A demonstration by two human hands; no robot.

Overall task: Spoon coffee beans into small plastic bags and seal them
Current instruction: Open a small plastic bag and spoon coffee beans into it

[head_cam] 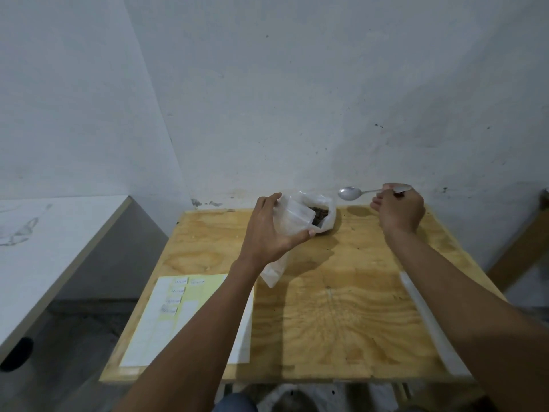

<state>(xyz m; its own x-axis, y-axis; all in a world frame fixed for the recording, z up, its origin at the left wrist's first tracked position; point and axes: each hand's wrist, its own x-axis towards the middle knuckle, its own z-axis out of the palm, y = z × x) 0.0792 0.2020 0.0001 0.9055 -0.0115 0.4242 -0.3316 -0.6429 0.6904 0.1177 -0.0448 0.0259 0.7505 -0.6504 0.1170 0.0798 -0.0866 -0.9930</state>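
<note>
Plywood counter (341, 307) carries a white-and-yellow label sheet (166, 319) at its near left. Further back, the left hand (269, 230) grips a small clear plastic bag (292, 221), thumb curled under its edge. Just right of it, touching, sits a larger bag (322, 206), open, with dark coffee beans (319, 215) inside. The right hand (399, 211) pinches a metal spoon (350, 193) by the handle, its empty bowl raised beside the beans.

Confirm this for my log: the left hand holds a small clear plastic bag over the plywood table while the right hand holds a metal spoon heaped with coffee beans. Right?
Not quite. The head view shows the metal spoon in the right hand with an empty bowl. The left hand does hold the small clear plastic bag over the plywood table.
</note>
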